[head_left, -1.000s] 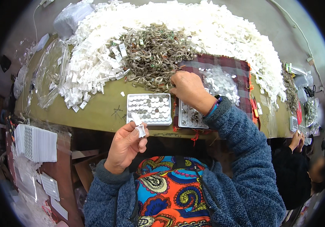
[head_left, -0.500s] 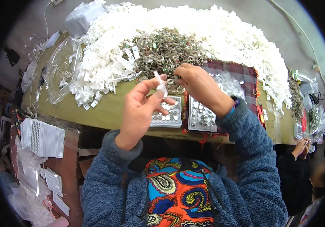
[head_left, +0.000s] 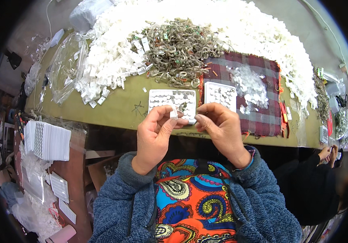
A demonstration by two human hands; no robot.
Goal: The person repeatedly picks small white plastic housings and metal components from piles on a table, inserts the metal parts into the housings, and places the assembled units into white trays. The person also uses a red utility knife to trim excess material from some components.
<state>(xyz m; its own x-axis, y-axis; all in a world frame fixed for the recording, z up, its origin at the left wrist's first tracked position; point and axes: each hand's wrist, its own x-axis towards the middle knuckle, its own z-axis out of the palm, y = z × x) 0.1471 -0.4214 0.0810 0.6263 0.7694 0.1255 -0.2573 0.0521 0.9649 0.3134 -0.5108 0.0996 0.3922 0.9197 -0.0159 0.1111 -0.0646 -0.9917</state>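
My left hand (head_left: 154, 133) pinches a small white plastic piece (head_left: 174, 112) between thumb and forefinger. Facing it, my right hand (head_left: 223, 131) has thumb and forefinger pressed together; whatever is in that pinch is too small to make out. Under and beyond my fingers lies a white tray (head_left: 153, 97) of round silvery and white discs, partly covered by the left hand. A small dark greenish piece (head_left: 183, 107) shows over it between the hands. A second white tray (head_left: 220, 86) of discs stands just beyond my right hand, at the plaid cloth's left edge.
A heap of curled grey-brown pieces (head_left: 182, 52) lies past the trays, ringed by a large pile of small white pieces (head_left: 105, 60). Clear plastic bits (head_left: 249, 85) rest on the plaid cloth (head_left: 263, 121). Stacked white trays (head_left: 50, 139) stand at left; another person's hands (head_left: 328, 154) are at right.
My right hand has come back from the grey-brown heap toward my body and now faces the left hand. The left hand has lowered slightly, still pinching the white piece.
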